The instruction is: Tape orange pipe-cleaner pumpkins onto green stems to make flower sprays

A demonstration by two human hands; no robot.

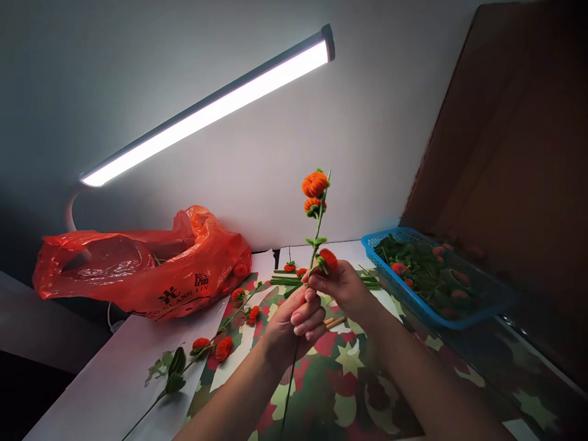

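Upright in front of me stands a green flower stem (pixel 318 229) with orange fuzzy blooms, two near its top and one lower on the right. My left hand (pixel 298 321) is closed around the lower stem, whose thin end hangs below the fist. Just above it, my right hand (pixel 337 285) pinches at the stem beside the lowest orange bloom (pixel 327 260); its fingertips are partly hidden. A second stem with orange blooms (pixel 223 348) and green leaves (pixel 175 370) lies on the table to the left.
An orange plastic bag (pixel 184 275) sits at the back left under a lit bar lamp (pixel 211 110). A blue basket (pixel 413 300) of green pieces and orange blooms is on the right, beside a brown panel (pixel 509 165). Green stems (pixel 285 280) lie behind my hands.
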